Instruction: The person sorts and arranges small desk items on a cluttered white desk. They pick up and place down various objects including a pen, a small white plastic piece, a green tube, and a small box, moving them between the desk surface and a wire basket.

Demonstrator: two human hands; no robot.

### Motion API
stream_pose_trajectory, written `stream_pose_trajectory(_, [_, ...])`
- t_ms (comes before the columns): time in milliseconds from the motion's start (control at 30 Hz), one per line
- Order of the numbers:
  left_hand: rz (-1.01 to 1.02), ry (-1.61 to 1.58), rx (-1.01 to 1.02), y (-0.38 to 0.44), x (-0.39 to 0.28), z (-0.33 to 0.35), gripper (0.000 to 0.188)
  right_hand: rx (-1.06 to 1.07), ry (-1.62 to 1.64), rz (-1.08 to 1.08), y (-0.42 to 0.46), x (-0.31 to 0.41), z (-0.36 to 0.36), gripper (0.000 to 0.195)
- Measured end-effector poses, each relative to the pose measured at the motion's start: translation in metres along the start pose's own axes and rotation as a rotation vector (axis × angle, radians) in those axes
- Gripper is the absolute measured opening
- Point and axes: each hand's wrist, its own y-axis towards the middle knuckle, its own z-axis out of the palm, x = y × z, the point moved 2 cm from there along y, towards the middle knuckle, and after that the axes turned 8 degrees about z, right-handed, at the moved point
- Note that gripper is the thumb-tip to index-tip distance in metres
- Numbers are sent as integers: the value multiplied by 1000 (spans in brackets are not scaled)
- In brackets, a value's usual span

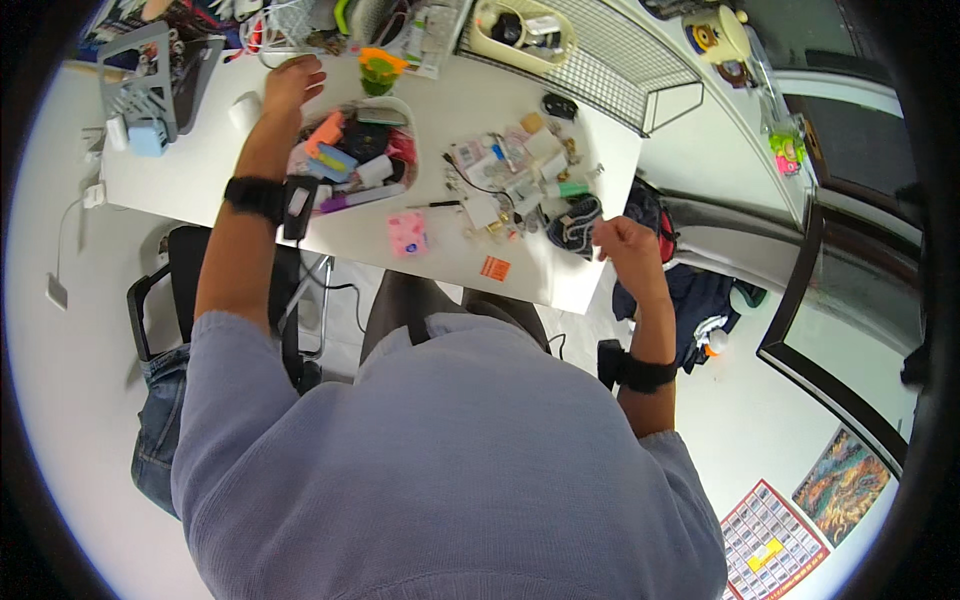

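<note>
My left hand (294, 81) is over the back left of the white table (450, 75), with its fingers loosely bent and nothing visible in them. Beside it stand a white cup (244, 112) and an orange-and-green container (379, 72). Below it sits a white basket (413, 142) holding a purple pen-like item (364, 198), an orange item (325, 133) and other small goods. At the table's right edge, my right hand (631, 251) has its fingers drawn together against a dark item with a grey cord (576, 226); whether they grip it is unclear.
A heap of small packets (517, 172) spreads across the table's right half. Near the front edge lie a pink packet (409, 233) and an orange packet (495, 268). A wire rack (600, 52) borders the back right. A black chair (196, 277) stands left.
</note>
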Motion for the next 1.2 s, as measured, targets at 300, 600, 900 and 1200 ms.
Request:
stream_pose_trajectory(300, [78, 266, 191, -139, -37, 68, 26, -109, -342, -368, 115, -54, -8, 20])
stream_pose_trajectory(600, [-159, 207, 264, -244, 45, 198, 21, -53, -688, -901, 171, -20, 27, 22])
stream_pose_trajectory(900, [-25, -199, 49, -281, 45, 245, 33, 841, 480, -9, 139, -6, 7, 20])
stream_pose_trajectory(1200, [-103, -520, -160, -290, 22, 220, 15, 1011, 585, 217, 87, 24, 31, 29])
